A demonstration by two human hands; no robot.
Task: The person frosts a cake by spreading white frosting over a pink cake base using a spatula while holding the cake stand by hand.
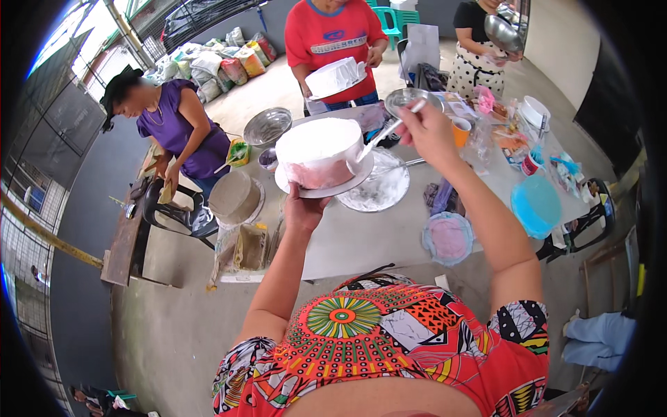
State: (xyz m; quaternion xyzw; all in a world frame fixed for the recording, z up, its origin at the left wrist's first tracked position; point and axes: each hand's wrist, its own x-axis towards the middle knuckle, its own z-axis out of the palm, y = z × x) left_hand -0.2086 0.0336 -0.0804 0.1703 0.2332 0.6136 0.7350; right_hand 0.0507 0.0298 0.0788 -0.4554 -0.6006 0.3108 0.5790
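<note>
- Above the grey table [361, 236], the left hand [303, 208] grips a round plate [295, 186] under a smooth white-frosted cake [318, 149].
- Right hand [425, 128] closed around a metal spatula [379, 139], its blade touching the cake's side.

Landmark: grey table [361, 240], centred on a bare concrete floor [174, 333]. Left of the table: black chair [177, 215] and wire-mesh fence [42, 160]. Beyond the table: stacked sacks [222, 62], green plastic chair [392, 17]. Daylight enters from the far left.
</note>
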